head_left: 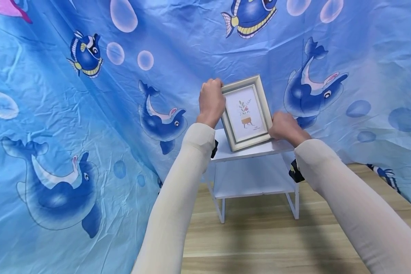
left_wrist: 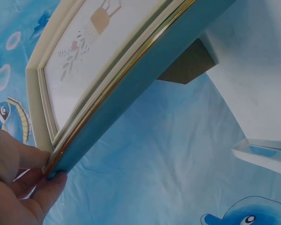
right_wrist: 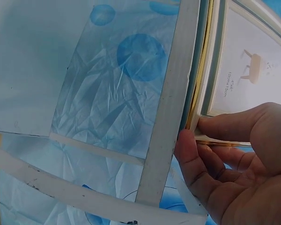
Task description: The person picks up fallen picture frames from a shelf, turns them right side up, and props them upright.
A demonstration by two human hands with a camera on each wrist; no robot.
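A cream picture frame [head_left: 246,114] with a plant print inside leans to the left over the white table [head_left: 223,146]. My left hand [head_left: 212,101] pinches its upper left corner; in the left wrist view, the left hand's thumb and fingers [left_wrist: 51,190] lie on either side of the frame's edge. At the lower right corner, my right hand [head_left: 285,125] grips the frame between thumb and fingers. Behind the frame, a brown support flap [left_wrist: 189,63] sticks out toward the tabletop. Whether the frame's bottom edge touches the table, I cannot tell.
Under the tabletop is a lower shelf [head_left: 253,184] on white metal legs [head_left: 296,207]. Blue sheeting [head_left: 123,95] printed with dolphins, fish and bubbles hangs behind and to the left. Pale wood flooring [head_left: 260,243] lies in front.
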